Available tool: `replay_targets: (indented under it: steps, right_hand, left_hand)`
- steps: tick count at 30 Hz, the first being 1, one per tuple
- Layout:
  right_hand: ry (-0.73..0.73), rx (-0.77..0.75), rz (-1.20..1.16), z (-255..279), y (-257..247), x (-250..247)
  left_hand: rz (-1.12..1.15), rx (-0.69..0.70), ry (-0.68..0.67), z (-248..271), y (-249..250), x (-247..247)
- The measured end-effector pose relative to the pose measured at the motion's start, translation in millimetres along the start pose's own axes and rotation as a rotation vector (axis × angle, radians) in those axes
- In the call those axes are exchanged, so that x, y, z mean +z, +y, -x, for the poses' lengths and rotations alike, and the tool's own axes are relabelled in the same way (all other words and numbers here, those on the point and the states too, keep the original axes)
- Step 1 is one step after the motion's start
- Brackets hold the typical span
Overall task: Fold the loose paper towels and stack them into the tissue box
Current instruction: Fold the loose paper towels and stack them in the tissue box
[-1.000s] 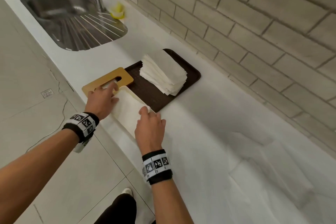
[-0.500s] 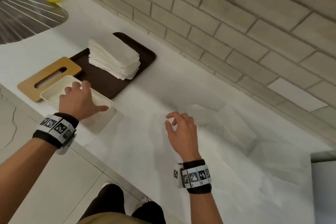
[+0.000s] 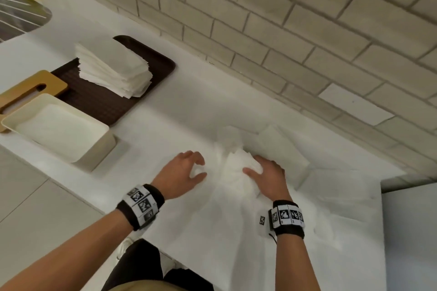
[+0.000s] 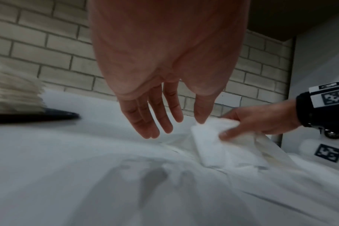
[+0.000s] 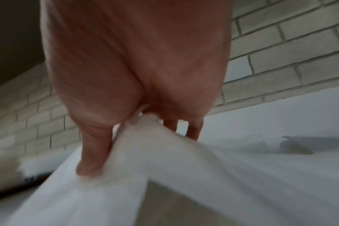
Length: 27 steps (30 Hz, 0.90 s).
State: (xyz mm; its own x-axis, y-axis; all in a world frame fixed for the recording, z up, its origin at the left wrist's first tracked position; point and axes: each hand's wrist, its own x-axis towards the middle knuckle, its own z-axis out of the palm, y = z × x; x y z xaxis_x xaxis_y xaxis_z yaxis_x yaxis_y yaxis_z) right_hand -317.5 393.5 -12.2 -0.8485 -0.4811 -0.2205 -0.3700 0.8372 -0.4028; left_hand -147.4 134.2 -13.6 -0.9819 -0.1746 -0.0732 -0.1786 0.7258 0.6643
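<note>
My right hand [image 3: 267,177] now pinches loose paper towel [image 3: 238,168] off counter pile, well right of tissue box [image 3: 94,151]. My left hand [image 3: 182,175], off box since half second ago, hovers open beside towel. Next fold starting, I judge.

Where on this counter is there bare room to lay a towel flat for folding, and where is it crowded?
Bare counter lies between the brown tray, the tissue box and the brick wall. Another strip runs before the box, left of the left hand. Crowded: loose paper towels cover the counter around and right of the right hand, which grips one.
</note>
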Motion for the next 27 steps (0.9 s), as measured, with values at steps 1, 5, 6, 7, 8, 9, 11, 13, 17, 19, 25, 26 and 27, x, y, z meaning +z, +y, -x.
replay_targets:
  steps: [1, 5, 6, 7, 8, 9, 11, 13, 17, 19, 25, 26, 27]
  right_hand:
    - [0.059, -0.033, -0.159, 5, -6, -7]
    - [0.149, -0.104, -0.605, 31, -46, -39]
    - [0.150, -0.111, -0.725, 36, -55, -46]
    - [0.143, -0.113, -0.850, 39, -65, -49]
    - [0.142, -0.109, -0.956, 41, -73, -51]
    - [0.142, -0.101, -1.045, 41, -79, -49]
    - [0.136, -0.054, -1.127, 39, -85, -37]
    - [0.104, 0.041, -1.165, 38, -85, -18]
    - [0.008, 0.133, -1.211, 44, -80, 8]
    - [-0.053, 0.084, -1.159, 49, -82, 8]
    - [-0.136, -0.033, -0.941, 56, -86, 20]
    - [-0.127, -0.022, -0.944, 56, -87, 25]
    - [-0.114, -0.006, -0.946, 56, -87, 30]
  left_hand:
    - [0.072, -0.010, -0.015, 0, 5, 7]
    - [0.493, -0.142, -0.001, -1, 36, 7]
    - [0.629, -0.177, 0.004, -3, 44, 3]
    - [0.778, -0.208, -0.004, -5, 51, -2]
    - [0.938, -0.223, -0.025, -7, 56, -6]
    - [1.089, -0.227, -0.048, -9, 59, -11]
    - [1.272, -0.213, -0.063, -11, 59, -17]
    - [1.298, -0.203, -0.045, -12, 53, -18]
    - [1.342, -0.258, 0.027, -13, 33, -16]
    - [1.378, -0.270, 0.092, -14, 24, -17]
    - [1.260, -0.283, 0.259, -13, 7, -13]
    - [1.215, -0.285, 0.257, -11, 5, -11]
    - [1.169, -0.280, 0.251, -8, 4, -8]
